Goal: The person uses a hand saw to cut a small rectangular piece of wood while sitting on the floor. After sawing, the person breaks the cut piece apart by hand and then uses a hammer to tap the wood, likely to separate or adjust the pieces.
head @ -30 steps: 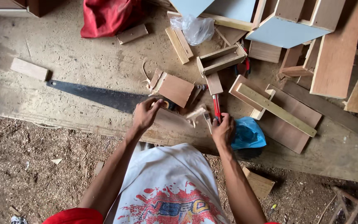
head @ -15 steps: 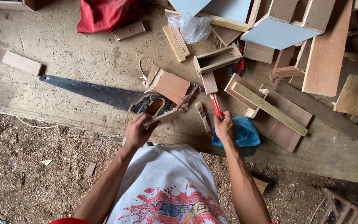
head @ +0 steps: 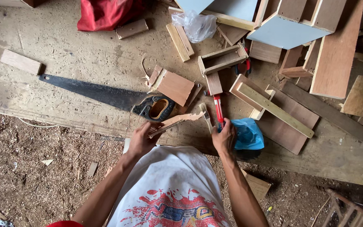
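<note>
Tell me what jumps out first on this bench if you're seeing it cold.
The long dark hand saw lies flat across the left of the workbench, its handle pointing toward the person. Just below it, the left hand holds a thin jagged strip of wood, while the right hand grips a red-handled tool beside a blue bag. Offcuts and boards crowd the right side.

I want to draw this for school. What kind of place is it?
Probably a woodworking shop. A handsaw lies on the dusty workbench, cut boards are piled about, and sawdust covers the floor. The left hand holds a broken wood strip.
</note>
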